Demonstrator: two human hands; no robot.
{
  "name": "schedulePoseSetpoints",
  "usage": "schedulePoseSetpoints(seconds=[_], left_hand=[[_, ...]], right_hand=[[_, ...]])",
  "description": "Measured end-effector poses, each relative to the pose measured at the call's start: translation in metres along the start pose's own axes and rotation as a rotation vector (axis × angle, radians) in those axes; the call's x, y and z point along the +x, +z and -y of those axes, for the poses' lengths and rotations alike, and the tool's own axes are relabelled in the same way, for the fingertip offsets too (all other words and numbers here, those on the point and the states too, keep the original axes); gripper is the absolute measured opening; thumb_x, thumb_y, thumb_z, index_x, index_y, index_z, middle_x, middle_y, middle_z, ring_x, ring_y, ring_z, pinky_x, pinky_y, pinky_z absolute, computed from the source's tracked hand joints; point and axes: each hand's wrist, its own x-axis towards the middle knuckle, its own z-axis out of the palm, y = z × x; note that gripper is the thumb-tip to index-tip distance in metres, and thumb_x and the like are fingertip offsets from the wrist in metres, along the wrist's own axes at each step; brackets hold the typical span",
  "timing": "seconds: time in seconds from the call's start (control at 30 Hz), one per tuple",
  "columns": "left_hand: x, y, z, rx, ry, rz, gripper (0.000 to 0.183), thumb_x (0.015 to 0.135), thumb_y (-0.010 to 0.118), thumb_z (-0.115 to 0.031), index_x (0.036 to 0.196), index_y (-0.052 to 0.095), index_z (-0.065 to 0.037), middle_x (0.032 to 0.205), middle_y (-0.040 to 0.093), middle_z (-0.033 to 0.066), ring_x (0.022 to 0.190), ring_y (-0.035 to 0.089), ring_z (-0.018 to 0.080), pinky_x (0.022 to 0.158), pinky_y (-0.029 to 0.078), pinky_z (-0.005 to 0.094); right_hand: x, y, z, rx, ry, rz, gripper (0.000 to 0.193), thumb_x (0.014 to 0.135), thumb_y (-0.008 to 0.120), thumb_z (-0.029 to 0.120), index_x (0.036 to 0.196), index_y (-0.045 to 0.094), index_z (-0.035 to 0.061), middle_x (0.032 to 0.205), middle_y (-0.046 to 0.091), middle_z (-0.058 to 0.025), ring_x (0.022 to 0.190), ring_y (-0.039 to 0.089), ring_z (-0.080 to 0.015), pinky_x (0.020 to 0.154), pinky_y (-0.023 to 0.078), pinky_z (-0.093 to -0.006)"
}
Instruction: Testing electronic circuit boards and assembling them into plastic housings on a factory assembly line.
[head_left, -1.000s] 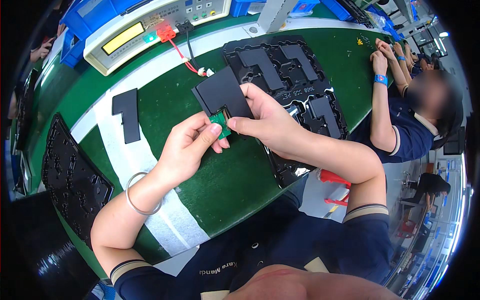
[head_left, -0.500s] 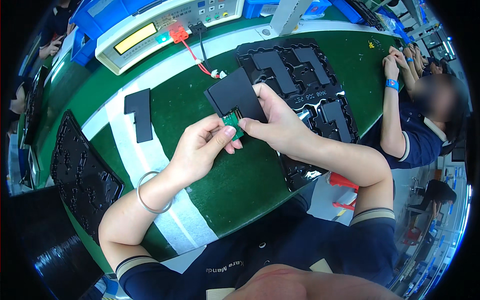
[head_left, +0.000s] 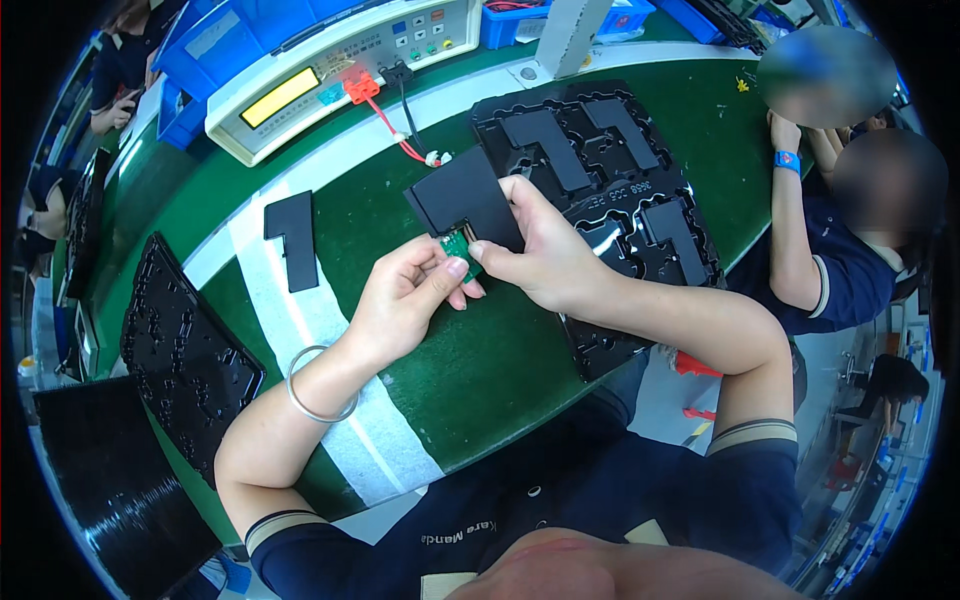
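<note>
My right hand point(head_left: 550, 250) holds a flat black L-shaped battery pack point(head_left: 465, 195) by its right edge, the thumb pressing near the notch. My left hand point(head_left: 410, 290) pinches a small green circuit board point(head_left: 458, 250) at that notch, between thumb and fingers. The board meets or nearly meets the pack's inner edge; the exact contact is hidden by my fingertips. Behind the pack, red and black leads point(head_left: 405, 145) run up to a tester point(head_left: 340, 75) with a lit yellow display. A second L-shaped pack point(head_left: 292, 240) lies on a white strip to the left.
Right of my hands, a black moulded tray point(head_left: 625, 185) holds several L-shaped packs. Another black tray point(head_left: 185, 350) leans at the left, near a dark ribbed block point(head_left: 125, 480). Blue bins point(head_left: 225, 40) stand at the back left. A co-worker's arm point(head_left: 790, 220) rests at the table's right.
Both hands keep their grip on the pack and board, nearly in place. The view has shifted slightly. At the right, a co-worker's hands have moved.
</note>
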Motion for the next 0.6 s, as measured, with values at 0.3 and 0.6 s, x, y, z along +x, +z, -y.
schedulePoseSetpoints(seconds=[0.3, 0.6], left_hand=[[0.000, 0.008, -0.002, 0.137, -0.007, -0.021, 0.012, 0.086, 0.047, -0.010, 0.087, 0.053, 0.001, 0.072, 0.059, 0.0054, 0.062, 0.052, 0.0072, 0.060, 0.043, 0.0193], [0.003, 0.007, -0.003, 0.142, 0.024, 0.000, 0.011, 0.086, 0.046, -0.008, 0.083, 0.051, 0.001, 0.073, 0.058, 0.0063, 0.063, 0.051, 0.0077, 0.062, 0.042, 0.0195]], right_hand=[[-0.027, -0.010, 0.026, 0.227, 0.174, -0.024, 0.025, 0.078, 0.051, -0.001, 0.100, 0.039, 0.0037, 0.087, 0.048, -0.0036, 0.080, 0.047, -0.0095, 0.074, 0.039, -0.0238], [-0.101, -0.082, 0.016, 0.009, 0.050, -0.332, 0.045, 0.082, 0.045, 0.002, 0.124, 0.030, 0.0030, 0.093, 0.050, -0.0049, 0.085, 0.047, -0.0103, 0.079, 0.037, -0.0234]])
